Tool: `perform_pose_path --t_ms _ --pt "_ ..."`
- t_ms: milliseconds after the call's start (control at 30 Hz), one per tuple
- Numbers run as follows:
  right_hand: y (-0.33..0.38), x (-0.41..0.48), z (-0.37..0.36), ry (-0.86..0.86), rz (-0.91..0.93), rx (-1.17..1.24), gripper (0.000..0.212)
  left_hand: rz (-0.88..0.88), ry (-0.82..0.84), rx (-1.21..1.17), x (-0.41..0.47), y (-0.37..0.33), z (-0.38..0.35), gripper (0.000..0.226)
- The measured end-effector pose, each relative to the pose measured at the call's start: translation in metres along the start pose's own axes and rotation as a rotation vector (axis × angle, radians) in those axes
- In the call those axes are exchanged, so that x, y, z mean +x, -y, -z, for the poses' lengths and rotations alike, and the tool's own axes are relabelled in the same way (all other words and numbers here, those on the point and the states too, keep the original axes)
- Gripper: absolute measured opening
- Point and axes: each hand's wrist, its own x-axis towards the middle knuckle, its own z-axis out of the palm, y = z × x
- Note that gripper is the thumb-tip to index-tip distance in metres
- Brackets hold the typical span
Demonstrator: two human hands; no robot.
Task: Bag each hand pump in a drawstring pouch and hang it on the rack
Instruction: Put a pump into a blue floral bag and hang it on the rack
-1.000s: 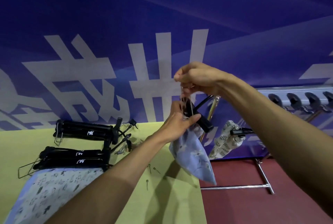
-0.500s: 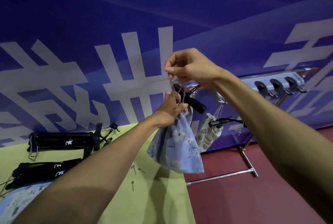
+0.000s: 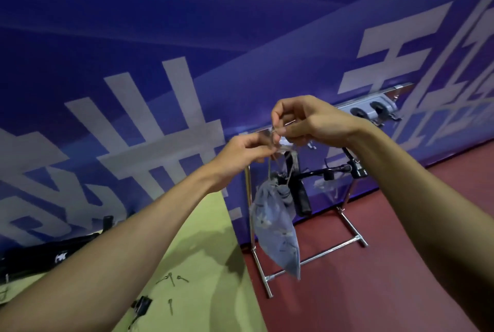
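Left hand (image 3: 242, 148), right hand (image 3: 307, 120) close together — fingertips pinching.

- A blue backdrop (image 3: 187, 24) with large white characters fills the upper view.
- A yellow-green tabletop (image 3: 213, 214) carries several small metal needles (image 3: 171, 279) and a black clip-like piece (image 3: 141, 305).
- Dark red floor (image 3: 387, 278) lies beside it.

The left hand (image 3: 246, 150) and right hand (image 3: 307, 120) are pinching the drawstring (image 3: 270, 171) close together in front of the rack (image 3: 320, 254). The blue-grey flowered pouch (image 3: 275, 227) is hanging below them, its mouth gathered, with a black pump handle (image 3: 300, 198) sticking out beside it. More black pumps (image 3: 53, 254) are lying on the yellow-green worktop (image 3: 208, 251).
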Motion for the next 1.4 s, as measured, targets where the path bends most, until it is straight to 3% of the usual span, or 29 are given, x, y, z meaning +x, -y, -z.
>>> perform_pose_path --t_ms 67,267,467,567,667,1000,1267,1400 --pt "-0.015 -0.015 0.024 -0.027 -0.051 -0.024 0.022 0.024 0.050 -0.049 0.014 0.000 -0.021 0.006" --pt "-0.052 -0.050 0.073 -0.054 -0.224 -0.165 0.019 0.080 0.120 -0.110 0.051 0.010 -0.070 0.016" --pt "-0.091 -0.054 0.106 -0.060 -0.460 -0.723 0.013 0.178 0.280 0.111 0.084 0.030 -0.110 0.021" --pt "-0.104 -0.051 0.121 -0.032 -0.588 -0.876 0.022 0.221 0.372 0.145 0.097 0.040 -0.135 0.024" --pt "-0.118 -0.050 0.135 -0.023 -0.598 -1.007 0.020 0.265 0.422 0.136 0.114 0.048 -0.153 0.020" --pt "-0.174 -0.006 0.133 -0.277 -0.291 -0.928 0.013 0.432 0.101 -0.002 0.160 0.085 -0.141 0.013" --pt "-0.203 0.033 0.125 -0.403 -0.320 -0.830 0.016 0.543 -0.301 -0.207 0.175 0.109 -0.163 0.017" --pt "-0.212 0.044 0.117 -0.431 -0.379 -0.768 0.015 0.603 -0.401 -0.280 0.177 0.113 -0.162 0.015"
